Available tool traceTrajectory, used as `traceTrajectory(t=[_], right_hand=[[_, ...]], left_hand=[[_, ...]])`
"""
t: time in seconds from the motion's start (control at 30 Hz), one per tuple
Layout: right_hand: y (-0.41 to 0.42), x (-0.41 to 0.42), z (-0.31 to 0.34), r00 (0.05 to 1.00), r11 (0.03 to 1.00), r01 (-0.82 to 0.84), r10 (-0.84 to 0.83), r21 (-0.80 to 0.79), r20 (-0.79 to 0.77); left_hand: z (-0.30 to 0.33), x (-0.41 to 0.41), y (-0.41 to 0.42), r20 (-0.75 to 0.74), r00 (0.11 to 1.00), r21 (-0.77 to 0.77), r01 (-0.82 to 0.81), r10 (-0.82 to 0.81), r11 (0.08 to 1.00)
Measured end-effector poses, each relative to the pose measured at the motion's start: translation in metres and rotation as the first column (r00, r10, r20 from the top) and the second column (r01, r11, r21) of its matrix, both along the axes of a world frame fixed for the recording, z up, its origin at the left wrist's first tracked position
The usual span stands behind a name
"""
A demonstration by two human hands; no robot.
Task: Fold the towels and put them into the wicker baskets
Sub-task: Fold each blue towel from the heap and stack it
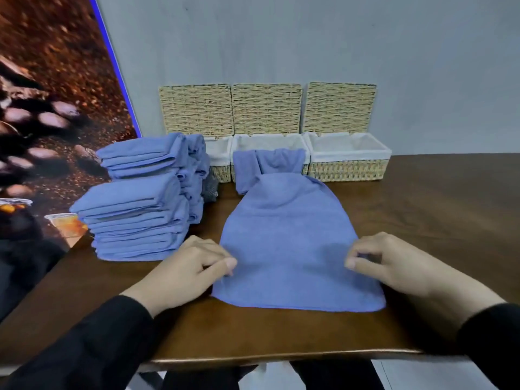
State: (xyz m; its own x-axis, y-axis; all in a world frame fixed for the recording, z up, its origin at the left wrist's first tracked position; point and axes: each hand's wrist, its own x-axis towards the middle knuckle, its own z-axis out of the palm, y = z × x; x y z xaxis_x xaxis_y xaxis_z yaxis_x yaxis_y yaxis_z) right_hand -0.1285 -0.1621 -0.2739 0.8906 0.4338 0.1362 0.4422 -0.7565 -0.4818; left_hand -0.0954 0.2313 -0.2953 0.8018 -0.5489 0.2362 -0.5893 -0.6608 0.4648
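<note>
A blue towel [287,243] lies flat along the brown table [436,209], its far end draped up against the middle wicker basket [270,142]. My left hand [185,268] pinches the towel's left edge near the front. My right hand [394,263] pinches its right edge at the same height. Three lined wicker baskets stand open at the back: the left one [219,156] half hidden, the middle one, and the right one [349,156], showing only white lining. Their lids lean against the wall.
A tall stack of folded blue towels [135,212] stands at the left, with a second pile [195,175] behind it. A small grey cloth [210,190] sits by the left basket. The table's front edge [281,357] is close to my body.
</note>
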Motion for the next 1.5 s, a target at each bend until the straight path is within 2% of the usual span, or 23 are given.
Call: traceTrajectory(t=[0.07,0.13,0.2,0.27,0.33,0.43,0.67,0.73,0.83,0.93,1.0,1.07,1.27,1.4,1.5], right_hand=[[0.007,0.008,0.000,0.996,0.997,0.056,-0.059,0.061,0.061],[0.015,0.018,-0.005,0.997,0.997,0.058,-0.060,0.044,0.051],[0.020,0.027,-0.011,0.999,0.998,0.042,-0.041,-0.045,0.022],[0.023,0.032,-0.014,0.995,0.994,0.101,-0.100,-0.034,0.030],[0.026,0.039,-0.013,0.982,0.983,0.177,-0.180,0.052,0.060],[0.033,0.057,-0.009,0.965,0.961,0.229,-0.246,0.152,0.097],[0.056,0.134,0.017,0.903,0.887,0.381,-0.418,0.260,0.102],[0.062,0.162,0.023,0.875,0.855,0.431,-0.474,0.287,0.100],[0.068,0.207,0.032,0.813,0.806,0.520,-0.569,0.281,0.127],[0.073,0.251,0.042,0.764,0.789,0.600,-0.615,0.137,0.197],[0.077,0.271,0.046,0.737,0.752,0.658,-0.640,-0.017,0.215],[0.078,0.283,0.045,0.723,0.721,0.686,-0.661,-0.098,0.203],[0.078,0.289,0.044,0.723,0.734,0.679,-0.674,0.024,0.152],[0.077,0.284,0.042,0.751,0.767,0.633,-0.642,0.111,0.156],[0.074,0.278,0.034,0.730,0.752,0.638,-0.659,0.163,0.182]], left_hand=[[0.007,0.009,-0.008,-0.014,0.999,-0.057,-0.037,0.036,0.998],[0.008,0.018,-0.019,-0.019,0.999,0.063,-0.038,0.039,0.997],[0.003,0.025,-0.029,-0.013,1.000,0.224,-0.006,0.009,0.975],[0.001,0.032,-0.036,0.004,0.999,0.256,-0.038,0.038,0.966],[0.003,0.043,-0.044,0.030,0.996,0.192,-0.092,0.088,0.977],[0.011,0.061,-0.061,0.002,0.983,-0.032,-0.181,0.181,0.983],[0.016,0.124,-0.098,-0.111,0.927,-0.269,-0.374,0.358,0.887],[0.004,0.135,-0.101,-0.031,0.914,-0.272,-0.397,0.405,0.876],[-0.010,0.140,-0.103,0.077,0.917,-0.244,-0.363,0.391,0.899],[-0.010,0.140,-0.104,0.124,0.917,-0.278,-0.336,0.380,0.900],[-0.010,0.141,-0.103,0.112,0.919,-0.313,-0.328,0.378,0.891],[-0.011,0.144,-0.101,0.091,0.918,-0.345,-0.336,0.387,0.877],[-0.011,0.146,-0.101,0.072,0.916,-0.360,-0.345,0.395,0.867],[-0.008,0.144,-0.100,0.078,0.915,-0.378,-0.340,0.396,0.861],[-0.008,0.143,-0.101,0.091,0.914,-0.384,-0.334,0.395,0.861]])
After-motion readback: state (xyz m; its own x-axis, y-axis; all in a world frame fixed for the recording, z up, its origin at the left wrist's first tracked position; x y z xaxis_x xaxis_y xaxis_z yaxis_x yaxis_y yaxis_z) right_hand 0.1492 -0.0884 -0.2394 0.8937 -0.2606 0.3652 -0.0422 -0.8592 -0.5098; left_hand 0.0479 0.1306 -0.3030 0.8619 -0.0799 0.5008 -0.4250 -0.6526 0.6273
